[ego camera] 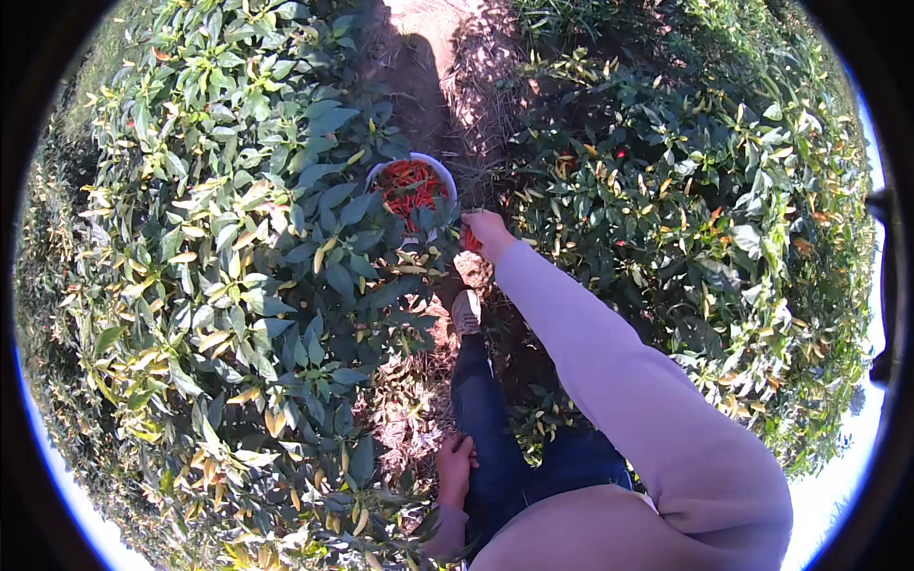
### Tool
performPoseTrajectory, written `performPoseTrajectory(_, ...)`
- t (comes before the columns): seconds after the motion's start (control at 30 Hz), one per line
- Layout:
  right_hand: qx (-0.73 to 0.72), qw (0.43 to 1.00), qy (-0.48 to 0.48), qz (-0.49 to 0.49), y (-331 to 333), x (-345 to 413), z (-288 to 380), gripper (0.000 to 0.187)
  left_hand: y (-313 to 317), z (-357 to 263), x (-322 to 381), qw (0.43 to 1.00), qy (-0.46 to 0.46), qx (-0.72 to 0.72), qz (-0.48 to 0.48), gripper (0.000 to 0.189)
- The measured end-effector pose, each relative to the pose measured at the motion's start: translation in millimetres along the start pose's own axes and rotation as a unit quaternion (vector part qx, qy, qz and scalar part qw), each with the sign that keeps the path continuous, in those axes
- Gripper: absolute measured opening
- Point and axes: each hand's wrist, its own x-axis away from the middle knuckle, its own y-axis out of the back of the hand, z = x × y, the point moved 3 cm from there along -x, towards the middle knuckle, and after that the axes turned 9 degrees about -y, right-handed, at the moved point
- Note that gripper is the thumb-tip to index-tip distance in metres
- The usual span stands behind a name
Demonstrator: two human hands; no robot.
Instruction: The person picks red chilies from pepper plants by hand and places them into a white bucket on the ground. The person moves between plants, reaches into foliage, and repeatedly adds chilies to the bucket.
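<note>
My right hand (490,234) reaches forward with its fingers closed on red chili peppers (470,240). It is just right of a white bucket (451,184), apart from the rim. Inside the bucket lie many red chili peppers (408,187) with a few green leaves among them. Leaves of the plant on the left overlap the bucket's near side. Low in the view, my left hand (454,464) is beside my left leg with its fingers curled. Whether anything is inside that hand is hidden.
Dense pepper plants (235,271) with pale yellow pods rise on the left. More pepper plants (664,193) line the right, some bearing red pods. Between them runs a narrow dirt path (421,93) with dry straw. My shoe (467,311) stands on it behind the bucket.
</note>
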Motion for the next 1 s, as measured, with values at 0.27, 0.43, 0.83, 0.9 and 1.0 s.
performPoseTrajectory(0.27, 0.088, 0.994, 0.014, -0.066, -9, -79, 5, 0.033, -15, -7, -9, 0.995, 0.002, 0.057, -0.076, 0.011)
performPoseTrajectory(0.43, 0.369, 0.911, 0.167, -0.079, 63, 41, 29, 0.036, -41, -20, -12, 0.994, -0.062, -0.056, -0.068, 0.018)
performPoseTrajectory(0.83, 0.503, 0.774, 0.326, -0.206, 392, 485, 147, 0.021, -236, -140, 21, 0.497, -0.361, -0.759, 0.214, 0.031)
performPoseTrajectory(0.9, 0.586, 0.736, 0.180, -0.287, 452, 498, 136, 0.021, -332, -177, 93, 0.450, -0.563, -0.610, 0.330, 0.022)
performPoseTrajectory(1.0, 0.587, 0.642, 0.211, -0.445, 518, 493, 115, 0.044, -465, -201, 200, 0.389, -0.615, -0.490, 0.480, 0.030)
